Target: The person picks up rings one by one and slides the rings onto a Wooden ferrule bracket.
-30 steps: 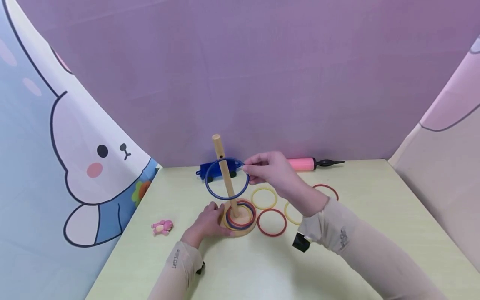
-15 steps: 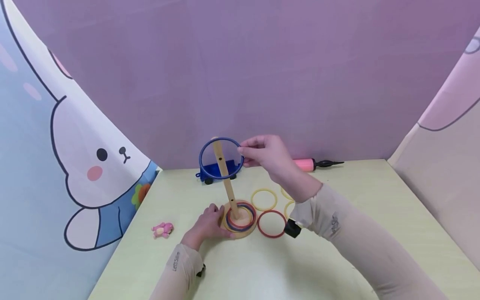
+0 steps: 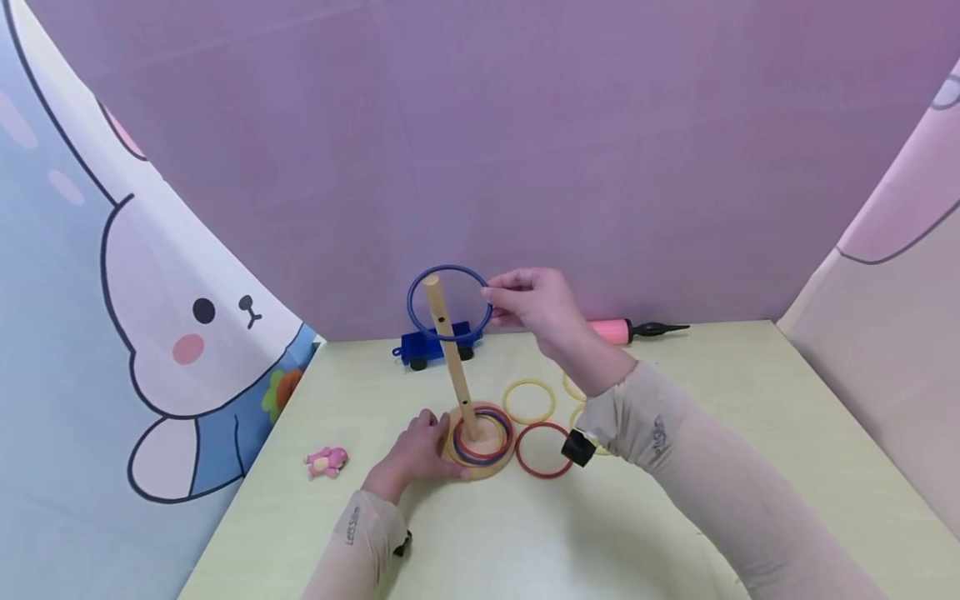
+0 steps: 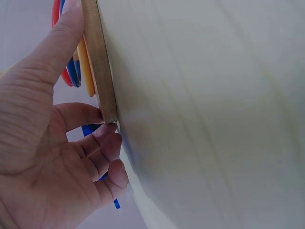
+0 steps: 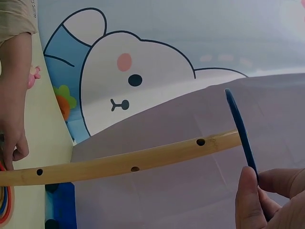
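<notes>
A wooden ring-toss stand has a round base (image 4: 99, 62) and a tilted-looking post (image 3: 455, 367) with holes along it. My left hand (image 3: 412, 450) grips the base's left edge, thumb on top and fingers at the rim. Red, blue and yellow rings (image 4: 86, 71) lie around the post's foot. Between thumb and fingers, my right hand (image 3: 536, 308) pinches a blue ring (image 3: 450, 267) at its right side. In the right wrist view this ring (image 5: 242, 131) appears edge-on at the post's top end; whether the tip passes through it I cannot tell.
Loose yellow (image 3: 529, 382) and red (image 3: 543, 476) rings lie right of the stand, some partly behind the right arm. Behind the post stands a blue toy cart (image 3: 420, 348). A pink pump (image 3: 611, 332) lies at the back; a pink toy bear (image 3: 326, 461) lies left.
My right hand has raised the blue ring from the post's middle to its top, with a slight shift right in the last half second. The left hand stays on the base.
</notes>
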A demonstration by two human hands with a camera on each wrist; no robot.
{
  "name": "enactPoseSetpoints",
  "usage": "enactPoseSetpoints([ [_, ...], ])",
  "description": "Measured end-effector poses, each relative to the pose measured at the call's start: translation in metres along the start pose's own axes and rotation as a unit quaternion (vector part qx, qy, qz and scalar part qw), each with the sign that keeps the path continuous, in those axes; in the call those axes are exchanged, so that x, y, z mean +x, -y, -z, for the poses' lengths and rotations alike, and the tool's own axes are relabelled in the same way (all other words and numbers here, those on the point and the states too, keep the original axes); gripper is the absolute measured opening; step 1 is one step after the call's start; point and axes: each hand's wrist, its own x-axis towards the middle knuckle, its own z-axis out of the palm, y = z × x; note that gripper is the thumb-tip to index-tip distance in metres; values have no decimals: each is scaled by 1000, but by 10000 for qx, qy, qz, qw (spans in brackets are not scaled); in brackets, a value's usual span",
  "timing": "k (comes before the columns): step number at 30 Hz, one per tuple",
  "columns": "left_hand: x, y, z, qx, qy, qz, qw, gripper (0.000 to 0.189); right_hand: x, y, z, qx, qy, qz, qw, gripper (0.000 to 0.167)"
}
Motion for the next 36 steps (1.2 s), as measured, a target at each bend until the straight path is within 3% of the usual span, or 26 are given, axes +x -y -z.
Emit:
enactPoseSetpoints([
  [13,-1,-4,4,-70,-15,-84,9999,112,7,-14,-1,71,-42,-229,9997,20],
  [26,-1,-4,4,-47,-15,-114,9999,113,9,-63,2,-106,-14,-563,9984,19],
  [36,-1,-4,3,-86,56,14,9999,113,9,-102,6,-123,69,-515,9986,19],
])
